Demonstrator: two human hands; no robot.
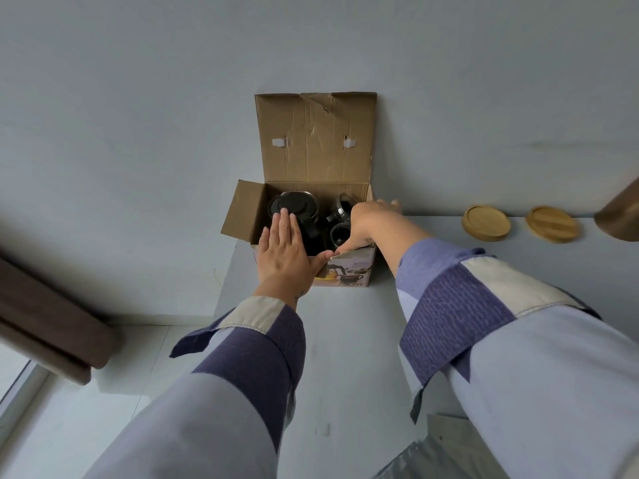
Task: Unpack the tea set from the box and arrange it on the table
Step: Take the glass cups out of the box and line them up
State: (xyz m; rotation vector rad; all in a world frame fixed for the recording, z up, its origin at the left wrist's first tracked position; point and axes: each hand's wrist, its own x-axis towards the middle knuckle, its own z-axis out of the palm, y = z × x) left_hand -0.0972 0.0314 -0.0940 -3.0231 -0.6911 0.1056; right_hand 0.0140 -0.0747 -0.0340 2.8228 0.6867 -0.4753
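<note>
An open cardboard box point(350, 271) stands on the white table point(345, 340) against the wall, its lid flap point(314, 140) raised. Inside it are a glass teapot with a black lid point(294, 202) and two glass cups point(343, 205) point(337, 234). My left hand point(283, 250) lies flat over the box's front left, straight fingers reaching the teapot lid and thumb on the front rim. My right hand point(366, 219) spans the box's right side, with the thumb on the front rim and the fingers stretched past the right wall. Neither hand holds anything.
Two round wooden coasters point(485, 223) point(552, 224) lie on the table to the right of the box. A brown wooden object point(619, 216) juts in at the right edge. Grey packaging point(442, 451) lies near the table's front. A dark brown panel point(52, 323) is at the left.
</note>
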